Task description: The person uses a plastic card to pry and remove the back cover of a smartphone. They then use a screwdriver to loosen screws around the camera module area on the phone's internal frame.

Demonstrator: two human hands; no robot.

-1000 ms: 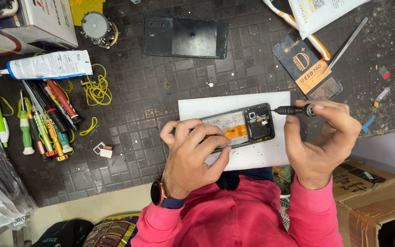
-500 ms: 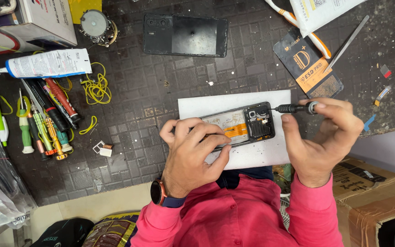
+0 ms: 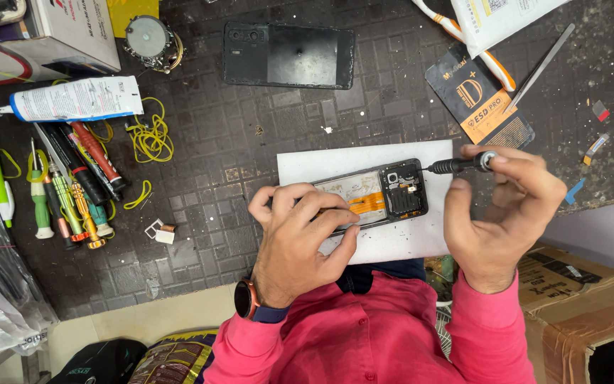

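An opened phone (image 3: 385, 195) with its back off lies on a white sheet (image 3: 392, 245), showing an orange flex cable and black inner parts. My left hand (image 3: 300, 238) presses down on the phone's left half and holds it still. My right hand (image 3: 509, 210) grips a small black screwdriver (image 3: 460, 165) by its cap, the tip resting at the phone's right end near the camera area. A smartwatch sits on my left wrist.
The phone's black back cover (image 3: 289, 55) lies farther up the dark grid mat. Several screwdrivers and tweezers (image 3: 72, 185), a white tube (image 3: 72, 99) and yellow rubber bands (image 3: 151, 135) lie at left. A black-orange packet (image 3: 479, 99) and metal tweezers (image 3: 541, 65) are upper right, a cardboard box (image 3: 577, 306) lower right.
My right hand's fingers have shifted slightly on the screwdriver cap, as if twisting it. The phone and my left hand stay put.
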